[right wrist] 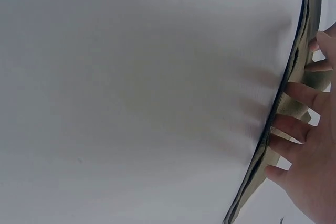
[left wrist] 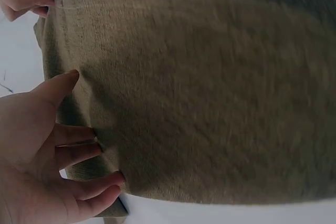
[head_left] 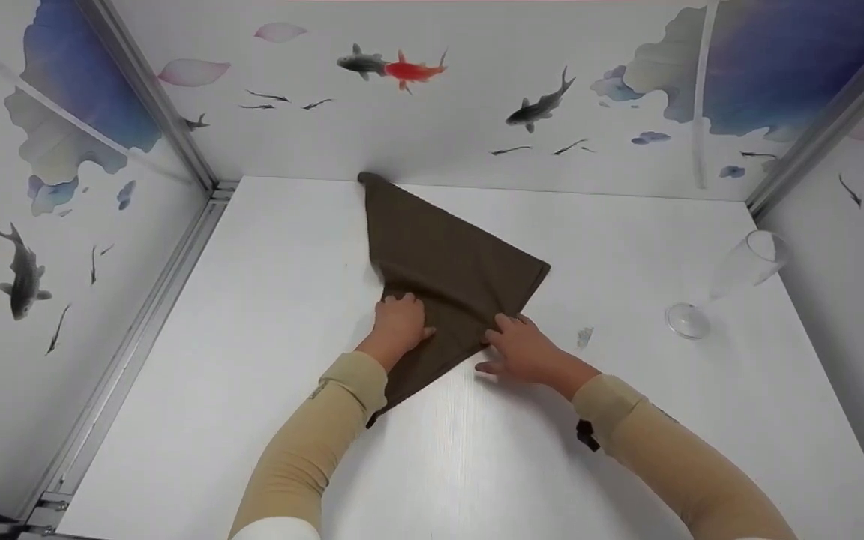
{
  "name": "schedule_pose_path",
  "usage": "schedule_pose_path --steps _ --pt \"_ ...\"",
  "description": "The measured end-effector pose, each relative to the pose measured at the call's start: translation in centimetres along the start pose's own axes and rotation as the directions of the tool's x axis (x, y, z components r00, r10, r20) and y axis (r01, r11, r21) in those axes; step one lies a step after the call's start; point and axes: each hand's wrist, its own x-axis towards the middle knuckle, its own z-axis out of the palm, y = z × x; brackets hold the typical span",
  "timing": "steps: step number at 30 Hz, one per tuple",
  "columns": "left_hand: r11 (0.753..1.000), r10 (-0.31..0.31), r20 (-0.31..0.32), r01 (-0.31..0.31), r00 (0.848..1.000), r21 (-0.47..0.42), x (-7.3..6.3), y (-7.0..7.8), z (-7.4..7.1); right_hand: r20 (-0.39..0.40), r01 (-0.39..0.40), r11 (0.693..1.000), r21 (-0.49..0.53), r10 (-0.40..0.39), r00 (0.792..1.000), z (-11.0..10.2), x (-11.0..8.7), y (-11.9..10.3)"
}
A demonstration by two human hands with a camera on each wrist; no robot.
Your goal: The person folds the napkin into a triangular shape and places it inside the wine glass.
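Note:
A dark brown cloth, folded into layers, lies slantwise on the white table, its far corner at the back wall. My left hand rests on the cloth's left part, where a crease runs across. In the left wrist view, that hand's fingertips touch the cloth near a fold, the thumb lying on top. My right hand is at the cloth's right edge, thumb apart from the other fingers. The right wrist view shows its spread fingers touching the layered edge.
A clear stemmed glass is at the table's right side, its round foot toward me. A small clear thing lies between it and my right hand. White panels with painted fish enclose the table at back and sides.

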Motion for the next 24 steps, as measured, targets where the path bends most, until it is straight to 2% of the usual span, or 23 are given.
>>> schedule_pose_path --steps 11,18,24 --pt "0.998 -0.058 -0.04 0.057 0.997 -0.029 0.0 0.0 0.4 -0.01 0.075 0.997 0.006 -0.075 0.997 0.1 -0.2 -1.1" --pt "0.995 -0.102 -0.018 0.102 0.995 -0.017 0.5 0.2 0.7 -0.006 0.092 0.996 0.01 -0.092 0.996 0.1 -0.3 -1.9" --pt "0.989 -0.12 0.024 0.121 0.993 -0.081 0.5 0.2 0.5 0.0 0.104 0.994 0.015 -0.104 0.995 0.2 -0.4 -2.7"
